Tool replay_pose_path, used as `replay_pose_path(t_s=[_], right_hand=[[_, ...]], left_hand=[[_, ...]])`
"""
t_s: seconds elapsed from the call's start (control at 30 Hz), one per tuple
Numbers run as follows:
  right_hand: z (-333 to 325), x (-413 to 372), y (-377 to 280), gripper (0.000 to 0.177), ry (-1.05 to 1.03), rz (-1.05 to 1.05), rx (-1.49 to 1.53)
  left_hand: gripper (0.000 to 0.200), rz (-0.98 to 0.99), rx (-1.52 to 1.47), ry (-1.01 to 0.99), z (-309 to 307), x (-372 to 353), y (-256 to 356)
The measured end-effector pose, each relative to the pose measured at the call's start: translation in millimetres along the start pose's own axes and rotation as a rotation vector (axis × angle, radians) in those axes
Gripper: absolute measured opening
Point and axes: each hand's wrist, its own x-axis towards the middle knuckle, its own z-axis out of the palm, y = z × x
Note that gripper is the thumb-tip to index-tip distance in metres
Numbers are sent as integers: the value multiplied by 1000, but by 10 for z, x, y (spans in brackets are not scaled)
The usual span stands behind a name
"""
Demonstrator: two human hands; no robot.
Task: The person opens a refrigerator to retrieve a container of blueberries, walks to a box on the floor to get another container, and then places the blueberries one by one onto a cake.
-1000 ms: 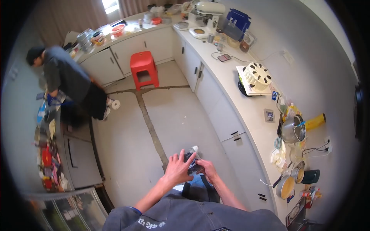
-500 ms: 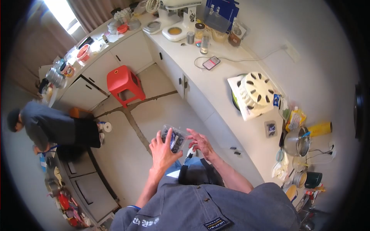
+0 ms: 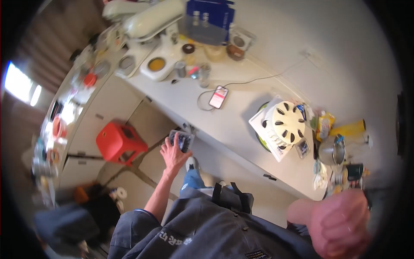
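Note:
My left hand grips a clear plastic box of dark blueberries over the floor, beside the counter front. Its fingers spread across the box. Close to the camera at lower right, my right hand is raised with its fingers curled in. Whatever it may hold is hidden. On the counter stands a cream-coloured cake with dark pieces set around its top. Beneath the cake lies a white board. A second clear box with dark contents sits just beside the cake.
A phone on a cable lies on the counter. A metal bowl stands at right, a stand mixer at the back. The red stool is on the floor. Another person is at lower left.
The view has turned and come closer to the counter. My left hand has carried the blueberry box toward the counter. My right hand has left the box, risen near the camera and curled up.

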Motion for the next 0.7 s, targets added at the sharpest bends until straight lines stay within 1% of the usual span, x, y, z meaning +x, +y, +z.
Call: replay_pose_path(t_s=[0.03, 0.07, 0.13, 0.17, 0.23, 0.27, 0.33, 0.47, 0.63, 0.7], right_hand=[[-8, 250, 94, 18, -148, -17, 64], [-193, 493, 124, 9, -406, 50, 112], [-119, 577, 183, 24, -501, 102, 1], [129, 465, 183, 26, -333, 80, -161], [291, 488, 198, 27, -200, 130, -311], [290, 589, 169, 25, -224, 218, -303], [295, 666, 162, 24, -282, 263, -320], [426, 597, 134, 25, -201, 238, -494], [641, 571, -101, 27, -122, 209, -706], [724, 558, -167, 28, -103, 204, -791]], left_hand=[[109, 11, 11, -20, -35, 249, -7], [108, 30, 29, -19, -52, 475, -37], [108, 57, 52, -8, -39, 916, -58], [107, 65, 44, -14, -40, 1095, -81], [107, 74, 53, -15, -144, 1283, -39], [107, 88, 64, -14, -191, 1377, -19], [106, 124, 84, -22, -87, 1437, -48], [109, 310, 167, -120, 276, 1261, 44], [110, 587, 184, -218, 671, 1009, 599], [111, 650, 170, -253, 860, 947, 875]])
